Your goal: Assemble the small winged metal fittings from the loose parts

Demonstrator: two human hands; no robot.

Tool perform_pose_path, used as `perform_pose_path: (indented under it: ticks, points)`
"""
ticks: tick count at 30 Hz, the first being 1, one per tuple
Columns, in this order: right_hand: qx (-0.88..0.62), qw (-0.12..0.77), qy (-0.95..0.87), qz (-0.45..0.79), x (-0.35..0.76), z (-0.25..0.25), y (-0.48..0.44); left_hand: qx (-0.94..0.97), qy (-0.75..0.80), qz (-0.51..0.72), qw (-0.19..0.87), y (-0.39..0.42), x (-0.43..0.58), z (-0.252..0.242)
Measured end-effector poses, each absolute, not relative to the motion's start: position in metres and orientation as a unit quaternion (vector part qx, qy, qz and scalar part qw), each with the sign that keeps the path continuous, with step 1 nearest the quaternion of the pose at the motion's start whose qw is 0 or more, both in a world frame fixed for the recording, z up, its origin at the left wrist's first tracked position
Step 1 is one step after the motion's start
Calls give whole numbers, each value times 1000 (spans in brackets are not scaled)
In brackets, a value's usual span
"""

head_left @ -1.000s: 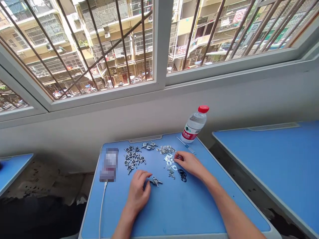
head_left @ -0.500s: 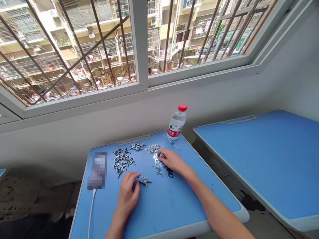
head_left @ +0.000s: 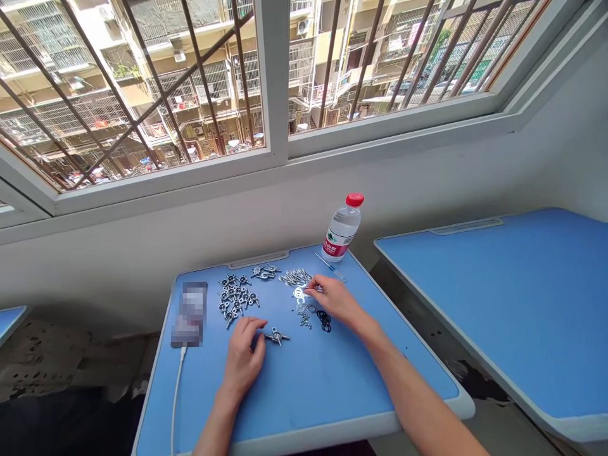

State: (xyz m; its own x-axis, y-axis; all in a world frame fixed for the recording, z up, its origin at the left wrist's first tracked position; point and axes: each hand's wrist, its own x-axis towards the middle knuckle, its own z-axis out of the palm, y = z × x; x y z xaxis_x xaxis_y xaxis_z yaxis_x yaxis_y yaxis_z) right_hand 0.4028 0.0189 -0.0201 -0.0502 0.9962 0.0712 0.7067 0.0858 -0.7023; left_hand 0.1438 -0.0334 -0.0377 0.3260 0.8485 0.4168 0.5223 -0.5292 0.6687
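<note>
My left hand (head_left: 246,351) rests on the blue desk with its fingers apart and curved. Just right of its fingertips lies a small metal fitting (head_left: 277,337) with arms sticking out. My right hand (head_left: 335,299) hovers at the pile of flat silver rings (head_left: 299,293), thumb and forefinger pinched together; anything between them is too small to make out. Close below it are black rubber rings (head_left: 323,320) and tiny screw-like metal pieces (head_left: 304,320). Metal eye-ended rods (head_left: 295,277) lie just beyond the silver rings.
Left of centre sits a cluster of dark-centred metal fittings (head_left: 237,296), with more metal parts (head_left: 266,272) behind. A blurred phone (head_left: 190,315) with a white cable (head_left: 177,392) lies left. A screwdriver (head_left: 331,267) and water bottle (head_left: 342,231) are at the back. Another blue desk (head_left: 498,304) stands right.
My right hand has lifted slightly and its fingers have drawn into a pinch, uncovering more of the rings below. My left hand stays by the fitting. The view has shifted a little.
</note>
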Motion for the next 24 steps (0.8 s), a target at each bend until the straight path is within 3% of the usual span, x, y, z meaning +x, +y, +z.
perform_pose_path:
  ticks: [4,12,17,24]
  points:
    - [-543,392,-652,357,396,-19,11,768,448,403,216,-32,142,-38]
    - [-502,367,-648,440,364,-12,-5,755,450,409,247,-32,143,-36]
    - [-478,436,-622,441,341,-7,-15,760,426,403,280,-34,149,-32]
    - [-446,380,-582,564,320,-9,-26,736,420,411,335,-34,151,-27]
